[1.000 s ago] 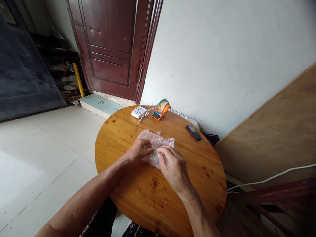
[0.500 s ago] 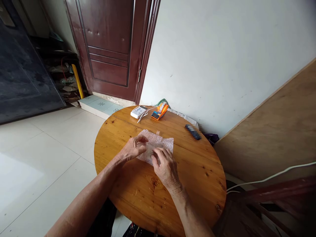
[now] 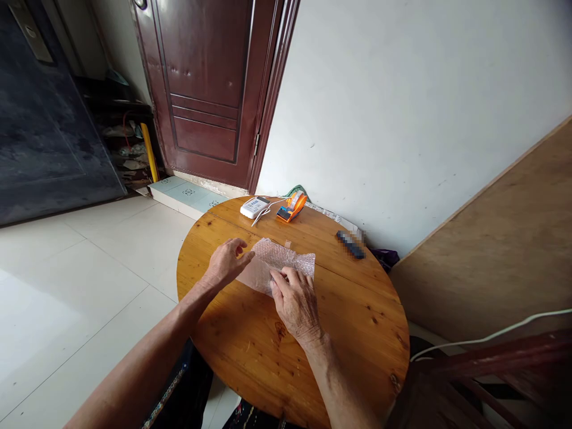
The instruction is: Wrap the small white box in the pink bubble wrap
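Note:
A sheet of clear bubble wrap lies on the round wooden table, its right edge crumpled and raised. My left hand hovers at the wrap's left edge, thumb and fingers apart, with nothing visible between them. Over the lower right part of the wrap rests my right hand. Its fingers are bent but spread, touching the sheet from above. Whatever may lie under the right palm and fingertips is hidden.
Toward the back of the table are a white box-shaped device with a cable and an orange tape dispenser. A dark, partly blurred object lies at the right. The wall stands close behind the table.
My left hand has moved left, off the middle of the wrap to its edge. The wrap's left part now spreads flatter and further left. My right hand has barely shifted.

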A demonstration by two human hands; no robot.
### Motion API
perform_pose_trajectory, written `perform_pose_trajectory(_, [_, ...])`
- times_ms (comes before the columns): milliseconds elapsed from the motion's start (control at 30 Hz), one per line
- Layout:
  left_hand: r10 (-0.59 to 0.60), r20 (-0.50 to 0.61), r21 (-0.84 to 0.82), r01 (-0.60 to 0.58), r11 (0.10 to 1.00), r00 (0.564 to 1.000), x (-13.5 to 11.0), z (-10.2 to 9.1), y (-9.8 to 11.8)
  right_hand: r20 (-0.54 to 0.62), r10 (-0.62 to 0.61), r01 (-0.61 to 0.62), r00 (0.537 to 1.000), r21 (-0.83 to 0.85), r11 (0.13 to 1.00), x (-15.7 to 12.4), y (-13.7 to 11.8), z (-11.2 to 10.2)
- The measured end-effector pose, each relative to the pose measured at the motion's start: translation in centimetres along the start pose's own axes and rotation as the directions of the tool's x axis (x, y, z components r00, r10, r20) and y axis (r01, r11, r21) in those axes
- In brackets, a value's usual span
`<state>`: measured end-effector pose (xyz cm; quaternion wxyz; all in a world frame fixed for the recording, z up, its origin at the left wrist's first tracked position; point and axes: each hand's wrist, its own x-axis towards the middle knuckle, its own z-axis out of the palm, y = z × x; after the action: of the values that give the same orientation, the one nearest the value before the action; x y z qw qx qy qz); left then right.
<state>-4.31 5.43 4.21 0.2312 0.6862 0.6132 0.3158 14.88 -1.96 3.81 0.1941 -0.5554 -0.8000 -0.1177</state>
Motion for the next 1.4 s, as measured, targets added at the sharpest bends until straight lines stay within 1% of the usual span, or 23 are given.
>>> perform_pose_trajectory(33, [-0.027, 0.021, 0.012, 0.027, 1.000, 0.999, -0.2, -0.6, -0.4, 0.001, -0.001, 0.001, 1.000, -0.005, 1.000, 0.0, 0.0, 0.0])
perform_pose_trajectory(100, [-0.096, 0.113, 0.032, 0.093, 0.995, 0.989, -0.6, -1.4, -1.0, 0.008, -0.007, 0.007, 1.000, -0.024, 1.000, 0.0, -0.2, -0.1])
perform_pose_trajectory(167, [-0.152, 0.193, 0.059, 0.143, 0.988, 0.969, -1.0, -1.7, -1.4, 0.020, -0.010, 0.011, 1.000, -0.054, 0.998, 0.1, -0.3, -0.1])
perform_pose_trajectory(233, [-0.179, 0.230, 0.084, 0.164, 0.983, 0.956, -1.1, -1.4, -1.5, 0.031, -0.005, 0.008, 0.999, -0.092, 0.996, 0.1, -0.5, -0.2])
perform_pose_trajectory(333, [-0.188, 0.239, 0.103, 0.168, 0.980, 0.953, -0.8, -0.2, -1.5, 0.048, 0.001, 0.006, 0.999, -0.140, 0.990, 0.1, -0.7, -0.2])
perform_pose_trajectory(400, [-0.195, 0.239, 0.087, 0.179, 0.980, 0.951, -0.4, 0.6, -1.4, 0.058, -0.009, 0.019, 0.998, -0.158, 0.987, 0.1, -0.7, -0.3])
perform_pose_trajectory(533, [-0.210, 0.250, -0.117, 0.245, 0.962, 0.945, 0.0, 1.6, -1.3, 0.083, -0.020, 0.033, 0.996, -0.149, 0.988, 0.3, -0.8, -0.8])
perform_pose_trajectory(600, [-0.193, 0.277, -0.209, 0.255, 0.944, 0.941, -0.1, 1.8, -0.9, 0.090, -0.017, 0.029, 0.996, -0.127, 0.992, 0.5, -0.9, -1.0])
perform_pose_trajectory(700, [-0.151, 0.334, -0.288, 0.253, 0.923, 0.930, -0.4, 1.9, 0.1, 0.090, -0.027, 0.038, 0.996, -0.121, 0.992, 0.9, -1.0, -1.2])
perform_pose_trajectory(767, [-0.123, 0.356, -0.382, 0.264, 0.886, 0.926, -0.7, 2.1, 1.1, 0.088, -0.033, 0.043, 0.996, -0.125, 0.991, 1.0, -1.0, -1.2])
perform_pose_trajectory(867, [-0.096, 0.362, -0.548, 0.294, 0.783, 0.927, -1.1, 2.6, 2.5, 0.082, -0.012, 0.019, 0.997, -0.085, 0.996, 0.8, -1.0, -0.9])
perform_pose_trajectory(933, [-0.086, 0.367, -0.611, 0.309, 0.729, 0.926, -1.4, 2.9, 3.3, 0.069, 0.021, -0.020, 0.997, -0.015, 1.000, 0.6, -0.9, -0.7])
perform_pose_trajectory(1000, [-0.062, 0.385, -0.632, 0.313, 0.709, 0.921, -1.8, 2.9, 4.0, 0.045, 0.058, -0.062, 0.997, 0.085, 0.994, 0.4, -0.7, -0.6])
perform_pose_trajectory(1133, [0.012, 0.428, -0.612, 0.280, 0.740, 0.904, -2.3, 2.4, 4.8, 0.017, 0.097, -0.098, 0.995, 0.270, 0.958, 0.0, 0.1, -0.7])
perform_pose_trajectory(1200, [0.065, 0.437, -0.585, 0.228, 0.778, 0.897, -2.5, 2.0, 5.0, 0.018, 0.106, -0.106, 0.994, 0.340, 0.934, -0.1, 0.7, -0.7])
perform_pose_trajectory(1300, [0.165, 0.420, -0.503, 0.077, 0.861, 0.892, -2.8, 1.7, 4.9, 0.009, 0.125, -0.118, 0.992, 0.409, 0.905, -0.3, 1.5, -0.8])
perform_pose_trajectory(1400, [0.249, 0.390, -0.403, -0.079, 0.912, 0.887, -2.9, 1.8, 4.7, -0.007, 0.126, -0.112, 0.992, 0.416, 0.903, -0.3, 1.7, -0.7])
